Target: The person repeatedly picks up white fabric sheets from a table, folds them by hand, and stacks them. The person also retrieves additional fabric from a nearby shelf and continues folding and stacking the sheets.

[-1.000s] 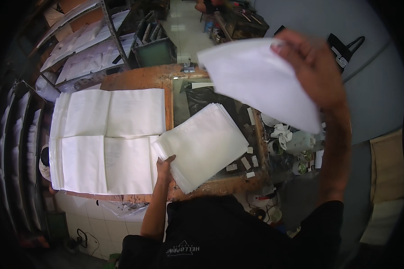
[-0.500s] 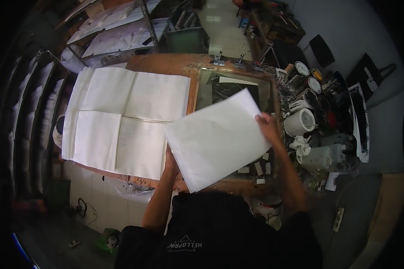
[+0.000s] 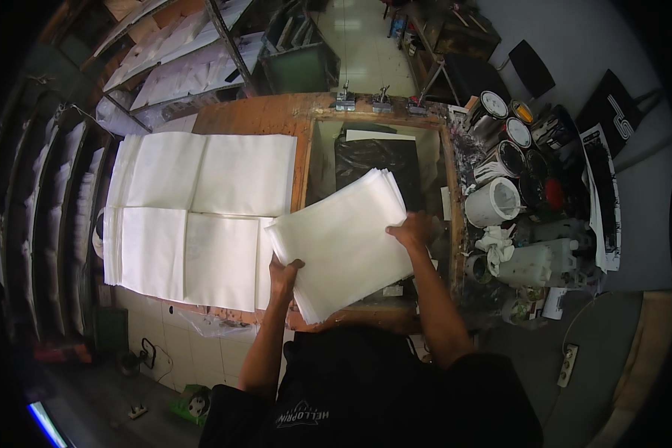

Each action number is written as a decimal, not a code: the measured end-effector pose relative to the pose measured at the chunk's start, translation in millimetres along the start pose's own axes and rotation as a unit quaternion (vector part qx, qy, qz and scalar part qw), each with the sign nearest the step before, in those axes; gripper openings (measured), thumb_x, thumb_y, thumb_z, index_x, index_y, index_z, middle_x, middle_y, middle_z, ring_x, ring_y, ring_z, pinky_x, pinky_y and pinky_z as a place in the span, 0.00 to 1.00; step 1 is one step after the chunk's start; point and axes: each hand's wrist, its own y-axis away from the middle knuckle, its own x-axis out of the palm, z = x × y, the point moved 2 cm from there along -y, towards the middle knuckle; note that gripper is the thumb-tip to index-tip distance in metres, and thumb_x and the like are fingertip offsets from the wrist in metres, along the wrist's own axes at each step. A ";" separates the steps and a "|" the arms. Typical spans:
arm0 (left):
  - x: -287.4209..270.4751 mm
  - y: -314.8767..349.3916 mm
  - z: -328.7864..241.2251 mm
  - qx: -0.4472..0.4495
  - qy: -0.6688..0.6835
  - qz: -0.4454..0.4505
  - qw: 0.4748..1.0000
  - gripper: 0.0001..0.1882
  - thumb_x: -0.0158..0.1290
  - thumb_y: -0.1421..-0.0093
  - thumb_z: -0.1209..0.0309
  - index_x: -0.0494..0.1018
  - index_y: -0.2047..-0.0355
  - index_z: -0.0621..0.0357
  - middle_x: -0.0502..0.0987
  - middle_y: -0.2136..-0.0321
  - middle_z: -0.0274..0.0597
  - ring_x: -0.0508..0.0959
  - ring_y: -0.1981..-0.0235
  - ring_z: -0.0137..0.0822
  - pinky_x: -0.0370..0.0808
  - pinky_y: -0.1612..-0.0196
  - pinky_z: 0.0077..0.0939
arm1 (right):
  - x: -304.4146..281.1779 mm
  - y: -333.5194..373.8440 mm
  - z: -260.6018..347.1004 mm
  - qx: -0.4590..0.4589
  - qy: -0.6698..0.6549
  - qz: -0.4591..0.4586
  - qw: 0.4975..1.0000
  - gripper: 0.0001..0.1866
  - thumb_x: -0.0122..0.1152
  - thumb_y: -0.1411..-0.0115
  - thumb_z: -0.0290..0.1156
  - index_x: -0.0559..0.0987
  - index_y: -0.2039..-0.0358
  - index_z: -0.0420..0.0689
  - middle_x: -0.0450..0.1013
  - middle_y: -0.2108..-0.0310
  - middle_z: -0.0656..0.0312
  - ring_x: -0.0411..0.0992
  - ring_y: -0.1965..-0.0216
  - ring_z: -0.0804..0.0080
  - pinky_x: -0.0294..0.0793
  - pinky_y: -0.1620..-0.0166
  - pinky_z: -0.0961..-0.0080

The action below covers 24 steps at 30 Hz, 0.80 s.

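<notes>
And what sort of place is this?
Probably a small printing workshop: silvery metal clamps along the far edge of a brown wooden table, stained round containers at the right, and stacked white rectangular sheets.

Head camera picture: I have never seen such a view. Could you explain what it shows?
There is no machine: a person's bare left hand and right hand hold a slanted stack of white sheets by opposite edges. A fisheye camera worn on the head looks down, so straight edges bend toward the rim. On the wooden table, piles of white sheets lie at the left; at the right, the held stack partly covers a framed glass panel. A white bucket stands further right.
</notes>
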 end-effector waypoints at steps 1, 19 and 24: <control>2.8 -0.9 -0.9 0.026 -0.014 0.001 1.000 0.30 0.53 0.54 0.79 0.65 0.48 0.71 0.76 0.62 0.52 0.78 0.62 0.42 0.77 0.60 0.32 | 8.3 -0.7 -1.1 -0.029 0.000 -0.053 0.998 0.31 0.72 0.57 0.45 0.78 0.54 0.41 0.76 0.57 0.46 0.74 0.54 0.46 0.73 0.48 0.58; 38.3 20.0 -91.1 0.311 -0.036 0.044 0.949 0.48 0.57 0.49 0.80 0.42 0.32 0.66 0.66 0.45 0.58 0.68 0.44 0.44 0.64 0.40 0.32 | -33.4 45.6 -9.6 -0.078 -0.467 -0.215 0.854 0.19 0.62 0.41 0.33 0.76 0.54 0.33 0.77 0.61 0.49 0.76 0.58 0.53 0.72 0.54 0.66; 34.6 26.5 -117.0 0.356 0.025 0.011 0.934 0.44 0.45 0.51 0.87 0.44 0.32 0.65 0.66 0.45 0.58 0.69 0.45 0.41 0.65 0.41 0.29 | -65.5 59.1 -9.5 -0.150 -0.524 -0.217 0.810 0.17 0.66 0.47 0.27 0.78 0.58 0.32 0.79 0.62 0.50 0.77 0.60 0.63 0.74 0.53 0.68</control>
